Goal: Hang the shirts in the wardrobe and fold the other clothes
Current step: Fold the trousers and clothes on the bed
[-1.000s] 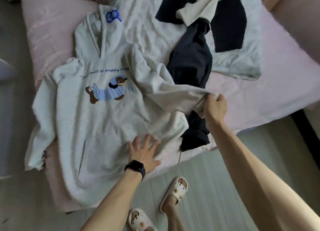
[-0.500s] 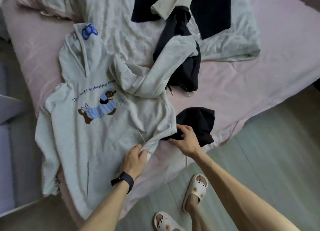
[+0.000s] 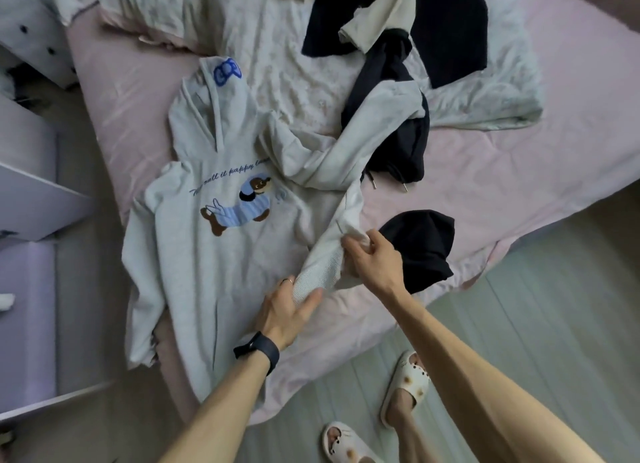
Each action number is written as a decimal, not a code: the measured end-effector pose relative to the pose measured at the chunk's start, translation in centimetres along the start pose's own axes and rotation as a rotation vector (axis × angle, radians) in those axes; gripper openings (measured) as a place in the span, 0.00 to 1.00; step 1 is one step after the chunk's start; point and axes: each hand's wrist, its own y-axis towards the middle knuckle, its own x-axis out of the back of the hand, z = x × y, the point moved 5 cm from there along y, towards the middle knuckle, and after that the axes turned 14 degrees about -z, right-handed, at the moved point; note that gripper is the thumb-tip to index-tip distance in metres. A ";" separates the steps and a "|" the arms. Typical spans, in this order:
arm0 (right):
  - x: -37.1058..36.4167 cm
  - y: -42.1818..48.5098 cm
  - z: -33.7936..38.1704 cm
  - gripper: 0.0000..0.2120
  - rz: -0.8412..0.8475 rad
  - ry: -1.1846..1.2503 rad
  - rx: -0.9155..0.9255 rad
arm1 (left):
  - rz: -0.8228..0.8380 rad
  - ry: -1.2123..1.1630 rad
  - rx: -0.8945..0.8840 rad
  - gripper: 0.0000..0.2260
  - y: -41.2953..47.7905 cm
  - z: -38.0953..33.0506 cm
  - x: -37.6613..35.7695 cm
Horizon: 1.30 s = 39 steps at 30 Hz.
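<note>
A light grey hoodie [image 3: 214, 261] with a cartoon dog print lies face up on the pink bed [image 3: 519, 185], its hood pointing to the far side. Its right sleeve is thrown up across a black garment [image 3: 398, 150]. My left hand [image 3: 287, 306] pinches the ribbed hem at the hoodie's right side. My right hand [image 3: 370, 258] grips the same side edge a little higher, lifting it off the sheet. A second black piece [image 3: 422, 244] lies just right of my right hand.
A pale quilt [image 3: 277, 29] covers the far half of the bed, with black and cream clothes [image 3: 398, 15] piled on it. Lilac furniture [image 3: 27, 192] stands to the left. The wooden floor and my slippered feet [image 3: 405, 386] are below the bed's edge.
My right hand let go of the sleeve, which now lies over the black garment. Both hands came to the hoodie's right side edge and have raised it.
</note>
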 end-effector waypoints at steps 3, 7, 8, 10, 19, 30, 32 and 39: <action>4.7 -2.2 -1.7 0.14 -0.189 0.075 -0.111 | 0.002 0.103 -0.187 0.22 -1.9 -1.5 -0.2; 9.0 -3.4 -9.0 0.12 -0.254 -0.096 -0.354 | 0.196 0.281 -0.378 0.28 -4.4 -1.3 -4.0; 9.3 -3.6 -11.2 0.14 -0.199 -0.158 -0.405 | 0.271 0.415 -0.386 0.29 -5.0 -0.4 -5.5; 8.9 -4.1 -13.9 0.23 -0.059 -0.224 -0.471 | 0.401 0.685 -0.386 0.31 -5.5 1.7 -7.3; 3.8 -3.4 -16.4 0.36 0.014 -0.783 0.181 | 0.231 1.017 -0.474 0.42 -6.7 7.1 -12.5; 8.7 -2.4 -17.6 0.07 -0.165 -0.768 0.187 | 0.137 0.971 -0.518 0.32 -6.0 11.2 -10.5; 10.0 -3.9 -19.2 0.05 -0.061 -0.853 0.137 | 0.212 1.038 -0.506 0.41 -6.5 13.0 -10.2; 6.3 -5.1 -15.3 0.44 -0.077 -0.765 0.478 | 0.211 0.885 -0.399 0.33 -6.9 10.1 -10.6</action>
